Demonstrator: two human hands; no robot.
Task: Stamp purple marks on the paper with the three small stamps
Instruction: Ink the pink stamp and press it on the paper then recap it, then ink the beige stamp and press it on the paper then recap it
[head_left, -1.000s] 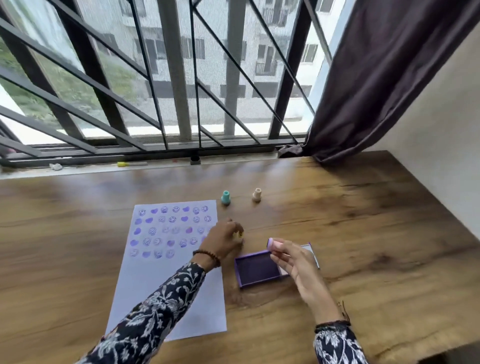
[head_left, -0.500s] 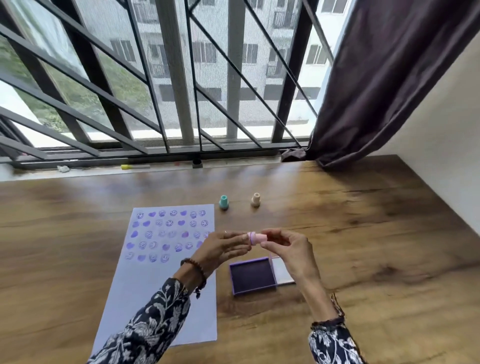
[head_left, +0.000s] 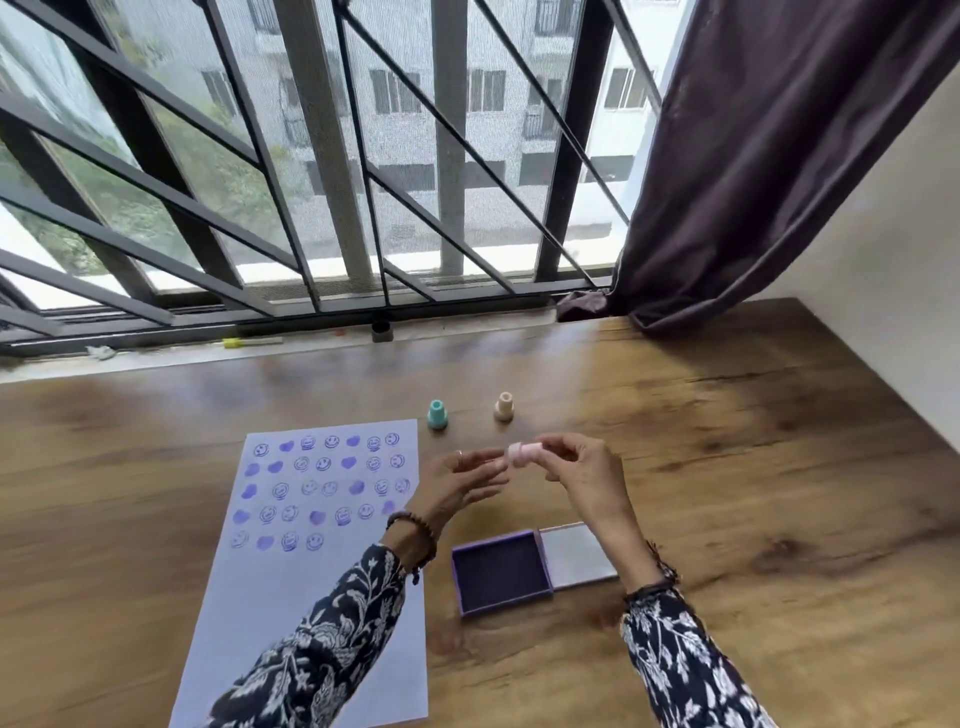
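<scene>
Pinched between the fingertips of the right hand (head_left: 587, 480), a pink stamp (head_left: 523, 453) lay sideways in the air above the wooden worktop (head_left: 753, 493), while the left hand (head_left: 457, 483) hovered half open with fingertips just beside it, gripping nothing. At left lay the paper (head_left: 291, 597), its upper part covered with rows of purple faces and hearts. Beyond the hands stood a teal stamp (head_left: 437, 414) and a cream stamp (head_left: 503, 406), apart from each other. Below the hands sat an open purple ink pad (head_left: 500, 571).

pink stamp (head_left: 522, 453): face hidden | paper (head_left: 311, 597): near edge cut off, marks blurred
</scene>
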